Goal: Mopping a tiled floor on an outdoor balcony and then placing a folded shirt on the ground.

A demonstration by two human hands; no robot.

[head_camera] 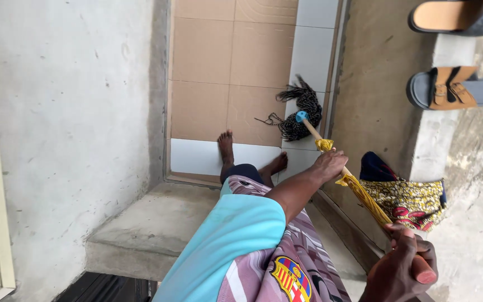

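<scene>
Counted on the tiled step: one string mop [302, 116] on a single wooden handle [364, 196], gripped by two hands, left [328, 165] and right [401, 268], with two bare feet [226, 144] [278, 162] below. Off to the side, two sandals, one tan-strapped [454, 90] and one at the top edge [459, 15]. Also one patterned yellow-and-red cloth bundle [409, 198] against the ledge.

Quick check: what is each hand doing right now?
Left hand: closed around the mop handle, partway down.
Right hand: closed around the handle's upper end.
</scene>
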